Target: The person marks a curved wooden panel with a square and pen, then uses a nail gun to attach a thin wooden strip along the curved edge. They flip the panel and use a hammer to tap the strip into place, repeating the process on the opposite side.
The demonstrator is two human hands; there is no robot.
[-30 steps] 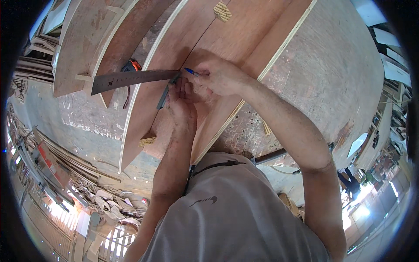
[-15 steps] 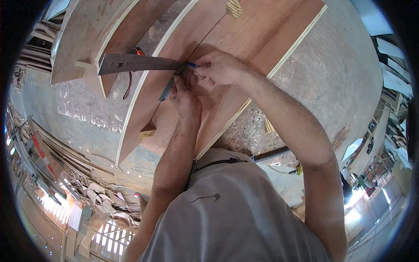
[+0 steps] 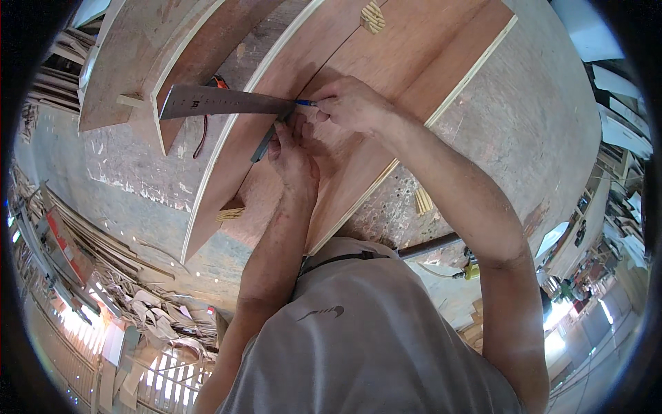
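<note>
A metal try square lies across a trough-shaped plywood piece. Its long blade points left past the raised plywood edge, and its stock rests against the inner side. My left hand is closed on the stock. Pinched in the fingers of my right hand is a blue pen, its tip at the blade's right end. A thin dark line runs along the plywood through this spot. The fingertips of my left hand are partly in shadow.
Curved plywood pieces stand at the upper left, with an orange and black tape measure beside them. Wooden blocks sit inside the trough. The worktable is worn. Offcuts are heaped at lower left; a yellow-green hose fitting is at right.
My right hand has shifted slightly to the right with the pen, and more of the pen shows. The square's blade has also moved a little right. My left hand keeps its grip.
</note>
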